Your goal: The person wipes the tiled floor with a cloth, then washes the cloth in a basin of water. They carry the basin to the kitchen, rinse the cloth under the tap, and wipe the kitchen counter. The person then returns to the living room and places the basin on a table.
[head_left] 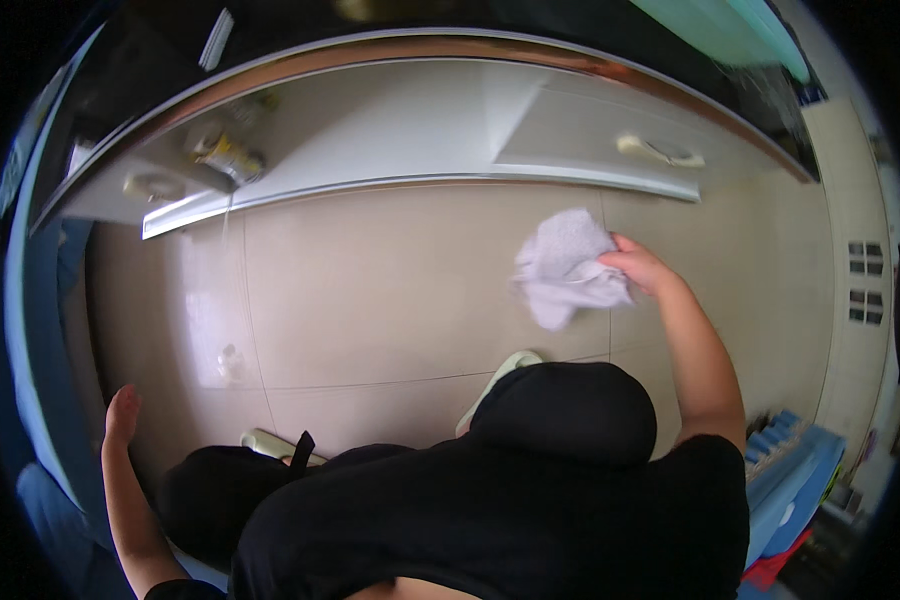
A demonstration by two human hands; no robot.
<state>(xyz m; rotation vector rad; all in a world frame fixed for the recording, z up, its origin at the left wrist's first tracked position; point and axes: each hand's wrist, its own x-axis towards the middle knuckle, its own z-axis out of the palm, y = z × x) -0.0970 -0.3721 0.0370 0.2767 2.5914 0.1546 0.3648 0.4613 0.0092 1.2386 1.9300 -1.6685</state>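
Note:
My right hand [638, 266] is closed on a crumpled pale lilac-white cloth [565, 268], pinching its right side between thumb and fingers. The cloth hangs loosely above the tiled floor, in front of a low white cabinet [390, 120], and its lower edge is slightly blurred. Out to the far left, my left hand [123, 414] is held away from my body with nothing in it. Its fingers show only in part and look loosely extended, near blue fabric [45, 340] at the left side.
Inside the open cabinet, a yellow-and-white container [228, 157] stands at the left. A dark glossy top [300, 35] overhangs it. Pale green slippers [515, 365] are on my feet on beige tiles [370, 290]. A blue plastic item [795, 470] stands at lower right; a teal sheet [735, 30] hangs upper right.

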